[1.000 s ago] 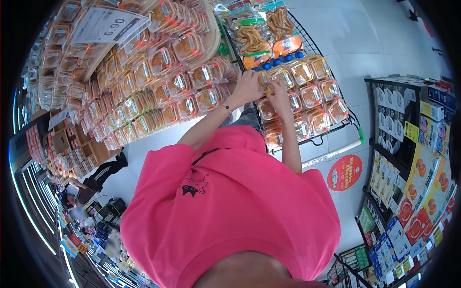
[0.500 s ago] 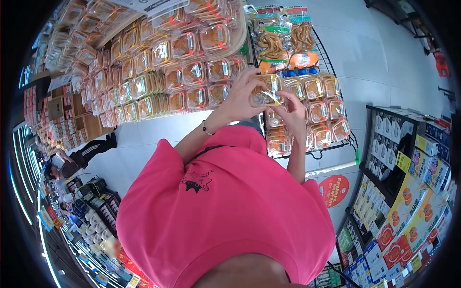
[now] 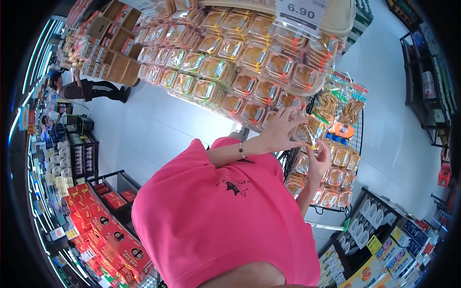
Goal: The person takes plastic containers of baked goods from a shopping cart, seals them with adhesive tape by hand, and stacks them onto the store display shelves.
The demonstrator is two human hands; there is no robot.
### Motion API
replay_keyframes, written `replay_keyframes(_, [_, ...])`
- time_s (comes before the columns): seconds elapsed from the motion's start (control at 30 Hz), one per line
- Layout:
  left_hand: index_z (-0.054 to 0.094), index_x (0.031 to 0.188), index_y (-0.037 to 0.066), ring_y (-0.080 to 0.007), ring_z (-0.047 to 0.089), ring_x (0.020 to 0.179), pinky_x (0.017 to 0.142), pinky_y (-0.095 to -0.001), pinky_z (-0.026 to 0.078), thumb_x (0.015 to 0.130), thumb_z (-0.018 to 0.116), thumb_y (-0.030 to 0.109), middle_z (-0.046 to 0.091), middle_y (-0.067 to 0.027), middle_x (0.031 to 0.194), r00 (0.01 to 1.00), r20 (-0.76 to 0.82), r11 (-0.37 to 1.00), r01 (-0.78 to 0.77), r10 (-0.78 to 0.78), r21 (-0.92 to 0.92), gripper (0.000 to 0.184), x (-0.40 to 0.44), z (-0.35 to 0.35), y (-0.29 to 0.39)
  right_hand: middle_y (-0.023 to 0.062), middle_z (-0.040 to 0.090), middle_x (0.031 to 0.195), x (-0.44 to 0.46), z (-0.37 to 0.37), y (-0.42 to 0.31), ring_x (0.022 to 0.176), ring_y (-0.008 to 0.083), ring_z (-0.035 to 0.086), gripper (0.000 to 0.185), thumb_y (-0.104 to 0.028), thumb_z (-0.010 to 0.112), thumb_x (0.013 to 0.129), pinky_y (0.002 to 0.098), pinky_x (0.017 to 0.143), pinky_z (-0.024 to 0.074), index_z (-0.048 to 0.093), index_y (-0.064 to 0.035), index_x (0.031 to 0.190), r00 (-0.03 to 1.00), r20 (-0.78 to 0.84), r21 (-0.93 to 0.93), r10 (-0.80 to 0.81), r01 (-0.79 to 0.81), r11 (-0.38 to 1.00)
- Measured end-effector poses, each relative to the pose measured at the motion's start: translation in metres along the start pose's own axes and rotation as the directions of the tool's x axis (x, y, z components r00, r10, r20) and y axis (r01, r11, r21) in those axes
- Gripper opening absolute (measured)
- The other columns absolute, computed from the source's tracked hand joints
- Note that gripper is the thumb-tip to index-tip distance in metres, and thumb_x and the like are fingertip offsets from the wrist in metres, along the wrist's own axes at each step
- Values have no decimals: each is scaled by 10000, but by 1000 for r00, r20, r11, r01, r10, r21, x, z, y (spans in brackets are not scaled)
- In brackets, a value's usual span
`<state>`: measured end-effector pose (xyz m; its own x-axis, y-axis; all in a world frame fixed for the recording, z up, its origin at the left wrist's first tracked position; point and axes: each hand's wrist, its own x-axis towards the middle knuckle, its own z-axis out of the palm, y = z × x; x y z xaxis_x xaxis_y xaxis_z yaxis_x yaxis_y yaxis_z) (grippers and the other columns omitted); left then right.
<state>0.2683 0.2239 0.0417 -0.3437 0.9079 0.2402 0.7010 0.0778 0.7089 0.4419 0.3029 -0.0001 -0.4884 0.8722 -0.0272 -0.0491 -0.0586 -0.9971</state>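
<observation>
A clear plastic food pack [image 3: 315,127] with brownish contents and yellow edging is held up between my two hands, above the near end of a wire shopping cart [image 3: 361,126]. My left hand [image 3: 283,130], with a beaded bracelet at its wrist, grips the pack's left side with fingers curved round it. At its lower corner, my right hand [image 3: 320,161] pinches the pack's edge between thumb and fingers. Several similar clear packs [image 3: 335,177] lie in rows in the cart below. Bagged brown snacks [image 3: 353,110] and an orange item [image 3: 344,129] lie further along it.
To the left, a display stand is stacked with many clear food packs [image 3: 254,57], under a price sign [image 3: 301,14] reading 6.90. Red boxes [image 3: 103,230] stand at lower left, shelved boxed goods [image 3: 379,230] at lower right. Another person [image 3: 91,89] stands in the aisle.
My view has turned, so the stand, cart and hands appear further right and lower. The pack stays between my hands; my right fingers now sit at its lower corner.
</observation>
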Motion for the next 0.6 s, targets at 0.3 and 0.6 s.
replay_keyframes(0.3, [510,1273,84,-310,446,1221,968,-401,425,706,780,346,334,-127,1408,994,13,973,108,-107,-205,680,-24,-39,-35,98,549,1141,2,57,7,1102,174,511,430,134,686,719,306,994,388,559,22,1114,998,41,-38,42,-41,998])
replay_keyframes(0.6, [523,1258,62,-302,483,1163,931,-371,449,673,796,174,369,-140,1363,976,-118,952,146,-183,-268,655,-55,-107,-81,78,530,1146,7,149,-3,1063,139,518,465,120,670,752,276,897,447,526,-10,1174,962,263,-52,79,-67,996])
